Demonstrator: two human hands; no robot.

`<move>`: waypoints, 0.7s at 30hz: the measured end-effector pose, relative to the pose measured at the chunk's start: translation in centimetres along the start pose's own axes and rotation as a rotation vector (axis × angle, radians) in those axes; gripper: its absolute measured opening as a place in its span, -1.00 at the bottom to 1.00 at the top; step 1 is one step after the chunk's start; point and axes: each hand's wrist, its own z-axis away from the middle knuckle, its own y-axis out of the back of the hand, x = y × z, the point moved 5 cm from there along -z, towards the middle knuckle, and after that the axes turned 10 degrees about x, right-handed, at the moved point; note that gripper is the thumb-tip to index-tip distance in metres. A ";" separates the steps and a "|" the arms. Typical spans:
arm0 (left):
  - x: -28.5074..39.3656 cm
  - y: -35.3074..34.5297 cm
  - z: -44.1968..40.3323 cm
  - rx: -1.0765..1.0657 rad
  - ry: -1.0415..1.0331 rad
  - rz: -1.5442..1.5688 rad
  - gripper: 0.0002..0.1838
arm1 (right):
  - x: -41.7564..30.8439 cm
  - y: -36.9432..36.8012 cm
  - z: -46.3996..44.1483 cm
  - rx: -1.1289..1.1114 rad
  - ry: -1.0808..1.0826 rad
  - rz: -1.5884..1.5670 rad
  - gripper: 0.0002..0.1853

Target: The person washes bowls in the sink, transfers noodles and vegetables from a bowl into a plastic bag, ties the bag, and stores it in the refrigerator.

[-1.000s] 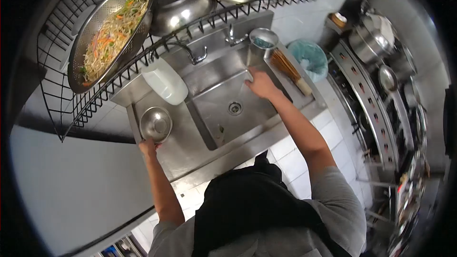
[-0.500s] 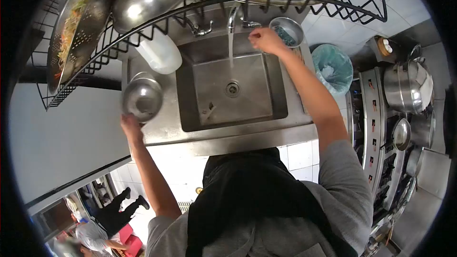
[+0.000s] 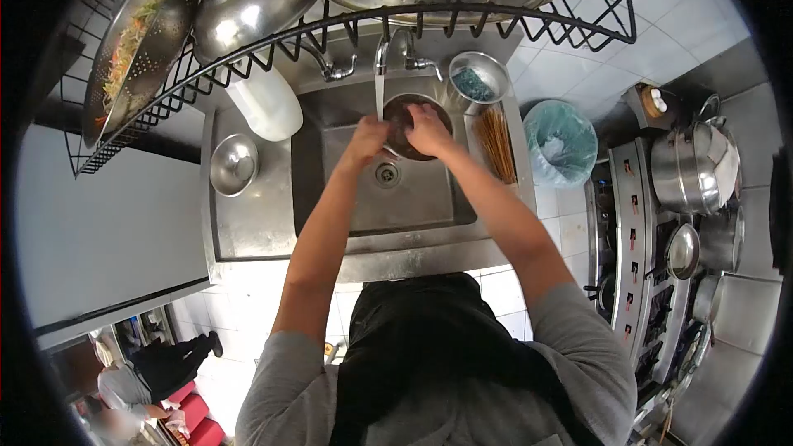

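Note:
A metal bowl (image 3: 440,139) is tilted in the sink (image 3: 355,221) beside the stream from the faucet (image 3: 382,58). My left hand (image 3: 368,139) is closed on the left side of its rim, close to the running water. My right hand (image 3: 426,130) reaches into the bowl with its fingers bent against the inner wall; whatever may be under them is hidden. A second metal bowl (image 3: 235,165) sits on the left counter. At the back right, a metal container (image 3: 491,70) holds a blue-green scouring pad (image 3: 472,84).
Thin brown sticks (image 3: 494,144) lie right of the sink, and a white plastic jug (image 3: 268,106) stands at left. A wire rack (image 3: 347,29) with colanders overhangs the back. A lined bin (image 3: 562,144) and a stove (image 3: 632,239) are at right. Another person (image 3: 157,372) is at lower left.
My left hand has moved from the left counter into the sink, where a metal bowl now is. My right hand has left the scouring pad container and gone into that bowl. The view has shifted slightly.

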 end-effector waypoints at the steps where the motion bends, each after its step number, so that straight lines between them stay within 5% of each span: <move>1: -0.4 -0.1 -1.3 -0.028 -0.117 -0.049 -0.66 | 0.0 -0.5 -0.2 -0.033 -0.041 -0.262 -0.62; 2: 0.3 -0.2 -2.4 -0.030 -0.133 -0.057 -0.66 | -0.2 -0.9 -0.6 -0.066 -0.074 -0.526 -0.61; 4: 3.7 -0.5 -2.9 0.281 -0.481 -1.029 -0.67 | -0.1 -1.4 0.0 -0.068 -0.071 -0.663 -0.63; 6: 5.2 -1.2 -2.1 0.304 -0.415 -0.948 -0.72 | 0.9 -1.9 0.4 -0.203 -0.112 -0.417 -0.63; 8: 6.9 -4.4 -0.4 0.212 -0.887 -1.160 -0.81 | 1.8 -3.1 -0.9 -0.181 -0.197 -0.398 -0.58; 10: 9.5 -7.4 1.6 0.146 -0.578 -1.243 -0.75 | 4.0 -7.7 -2.7 0.315 -0.403 -1.352 -0.57; 11: 9.7 -7.2 1.2 0.123 -0.523 -1.309 -0.74 | 1.2 -6.1 -1.5 0.224 -0.491 -1.613 -0.66; 12: 10.2 -6.5 0.9 0.138 -0.491 -1.394 -0.68 | -1.8 -3.9 -0.2 -0.038 -0.527 -1.473 -0.73; 13: 10.7 -6.0 0.9 0.158 -0.442 -1.403 -0.58 | -2.9 -2.7 0.4 -0.378 -0.515 -0.976 -0.78; 15: 12.7 -6.2 3.5 0.110 -0.634 -1.392 -0.48 | 4.4 -11.8 -2.1 -0.294 -0.611 -1.789 -0.74; 16: 11.5 -5.8 3.7 0.134 -0.617 -1.392 -0.48 | 2.6 -11.2 -2.0 -0.325 -0.610 -1.785 -0.74; 18: 10.5 -6.0 4.2 0.233 -0.942 -1.344 -0.57 | 1.6 -7.1 -3.3 0.223 -0.533 -1.536 -0.71; 19: 10.7 -5.9 4.8 0.296 -1.018 -1.341 -0.59 | 0.7 -6.4 -3.2 0.204 -0.529 -1.535 -0.71; 21: 11.3 -3.6 4.3 0.320 -0.852 -1.235 -0.55 | -1.6 -6.6 -1.9 -0.284 -0.608 -1.421 -0.71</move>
